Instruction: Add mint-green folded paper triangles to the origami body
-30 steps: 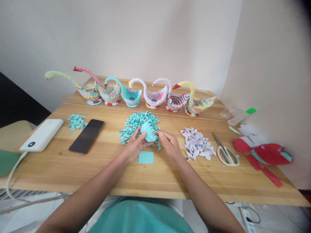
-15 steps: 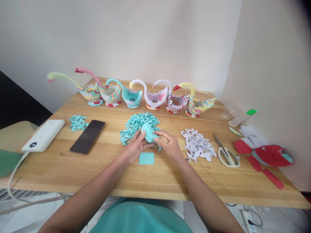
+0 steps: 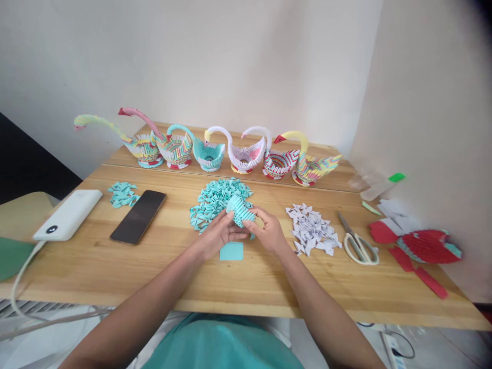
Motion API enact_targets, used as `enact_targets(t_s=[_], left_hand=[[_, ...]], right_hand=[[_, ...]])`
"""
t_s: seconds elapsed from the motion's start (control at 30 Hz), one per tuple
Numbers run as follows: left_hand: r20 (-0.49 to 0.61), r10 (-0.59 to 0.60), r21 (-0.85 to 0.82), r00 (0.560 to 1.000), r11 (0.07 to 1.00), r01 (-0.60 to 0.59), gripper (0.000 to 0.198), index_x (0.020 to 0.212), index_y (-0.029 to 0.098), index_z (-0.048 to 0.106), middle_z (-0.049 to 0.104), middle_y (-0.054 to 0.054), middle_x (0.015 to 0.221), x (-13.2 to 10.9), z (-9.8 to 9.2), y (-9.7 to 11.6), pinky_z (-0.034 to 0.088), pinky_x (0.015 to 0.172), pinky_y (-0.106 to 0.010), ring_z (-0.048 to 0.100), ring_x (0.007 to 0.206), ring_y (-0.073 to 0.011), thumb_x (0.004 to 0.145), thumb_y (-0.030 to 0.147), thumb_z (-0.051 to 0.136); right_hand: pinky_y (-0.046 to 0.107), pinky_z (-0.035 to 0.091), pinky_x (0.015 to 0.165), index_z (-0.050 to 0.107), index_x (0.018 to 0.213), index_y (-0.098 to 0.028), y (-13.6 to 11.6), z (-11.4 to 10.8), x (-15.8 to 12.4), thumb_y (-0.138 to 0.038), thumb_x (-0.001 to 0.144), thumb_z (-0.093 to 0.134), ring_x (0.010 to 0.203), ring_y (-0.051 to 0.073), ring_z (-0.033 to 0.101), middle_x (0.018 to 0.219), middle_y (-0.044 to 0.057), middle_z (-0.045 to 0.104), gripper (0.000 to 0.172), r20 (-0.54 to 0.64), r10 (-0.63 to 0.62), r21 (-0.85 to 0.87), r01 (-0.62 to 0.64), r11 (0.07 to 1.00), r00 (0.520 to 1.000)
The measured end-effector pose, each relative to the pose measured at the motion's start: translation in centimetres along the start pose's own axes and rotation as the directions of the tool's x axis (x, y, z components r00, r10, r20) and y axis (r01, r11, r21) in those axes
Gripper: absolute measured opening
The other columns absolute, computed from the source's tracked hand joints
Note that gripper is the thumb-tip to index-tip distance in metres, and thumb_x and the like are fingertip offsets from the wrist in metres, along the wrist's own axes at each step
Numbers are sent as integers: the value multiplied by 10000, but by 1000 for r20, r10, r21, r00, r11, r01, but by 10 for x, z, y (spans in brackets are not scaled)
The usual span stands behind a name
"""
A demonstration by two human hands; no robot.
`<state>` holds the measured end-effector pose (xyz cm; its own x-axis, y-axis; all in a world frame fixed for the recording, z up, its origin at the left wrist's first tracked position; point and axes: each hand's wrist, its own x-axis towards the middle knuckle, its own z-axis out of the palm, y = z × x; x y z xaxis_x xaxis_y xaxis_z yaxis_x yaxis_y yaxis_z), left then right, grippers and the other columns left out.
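A rounded, ridged teal piece built of interlocked folded paper units is held up between my hands, tilted. My left hand supports it from the left, thumb at its edge and fingers stretched below it. On the opposite side, my right hand pinches it between thumb and fingers. Right behind the piece spreads a heap of teal folded paper triangles. A flat teal paper rectangle lies on the wooden table just below my hands.
Several folded-paper swans line the back. To the left are a small teal pile, a phone and a white power bank. White paper triangles, scissors and a red paper model lie right.
The teal piece has turned slightly and tilted toward the right. My left thumb has slid to its edge, and my left fingers have straightened beneath it. My right hand keeps its grip.
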<state>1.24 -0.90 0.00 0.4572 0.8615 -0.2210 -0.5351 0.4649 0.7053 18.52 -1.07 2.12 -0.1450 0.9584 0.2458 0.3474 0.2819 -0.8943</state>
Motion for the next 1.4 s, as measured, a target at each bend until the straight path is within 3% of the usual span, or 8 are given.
enact_targets(t_s=[0.2,0.33,0.63,0.9,1.0,1.2,1.3,1.4], left_hand=[[-81,156,75,984,986,-150,535,1154,214,561,659,-74,1154,-2,6,4,565,899,-415,665,1033,-229,711,359,823],[-135,307,231,942,934,-271,715,1252,237,493,623,-90,1243,2,1,2,538,925,-386,620,1132,-249,648,322,865],[-75,479,513,875,771,-378,790,1318,260,490,532,-103,1389,3,-4,-5,544,884,-331,594,1152,-254,626,295,870],[4,607,751,795,522,-403,765,1393,247,454,490,-129,1420,5,-12,-13,550,922,-373,551,1219,-273,711,277,799],[85,648,810,757,398,-431,710,1387,255,469,473,-132,1444,5,-13,-14,548,933,-378,502,1299,-292,743,266,767],[239,698,873,675,149,-464,705,1426,263,449,469,-139,1464,1,-15,-12,443,1085,-470,445,1374,-307,780,210,728],[230,697,862,679,178,-474,713,1420,274,465,465,-127,1474,1,-15,-13,426,1100,-462,425,1390,-306,766,202,741],[106,652,810,751,381,-445,729,1396,277,489,459,-118,1480,2,-12,-12,487,1025,-412,443,1365,-310,731,236,783]], right_hand=[[369,477,924,725,940,-226,0,0,1,-384,785,715,992,254,643,991,46,728,222,2,-12,27,12,1000,1000],[382,472,974,712,1089,-228,2,-2,1,-370,753,760,1078,261,644,1133,66,723,368,12,1,75,-2,997,1000],[398,457,1000,731,1036,-232,14,-3,1,-434,799,724,1101,261,641,1105,64,733,311,26,44,163,-48,986,999],[370,479,938,739,938,-223,17,-2,1,-490,810,708,1025,250,649,986,50,740,297,43,20,146,-26,989,999],[376,487,937,731,1008,-223,18,-1,1,-506,784,734,1027,252,655,1052,57,737,361,40,28,161,-34,986,999],[419,479,972,734,867,-230,16,-1,1,-534,802,709,1058,274,652,1027,62,738,312,55,-25,101,19,995,998],[431,485,971,742,878,-226,16,-1,0,-543,805,705,1056,283,660,1038,69,741,327,50,-28,99,23,995,998],[412,509,951,751,1021,-234,15,-4,0,-584,852,638,1071,282,669,1088,73,746,405,60,-27,160,17,987,998]])
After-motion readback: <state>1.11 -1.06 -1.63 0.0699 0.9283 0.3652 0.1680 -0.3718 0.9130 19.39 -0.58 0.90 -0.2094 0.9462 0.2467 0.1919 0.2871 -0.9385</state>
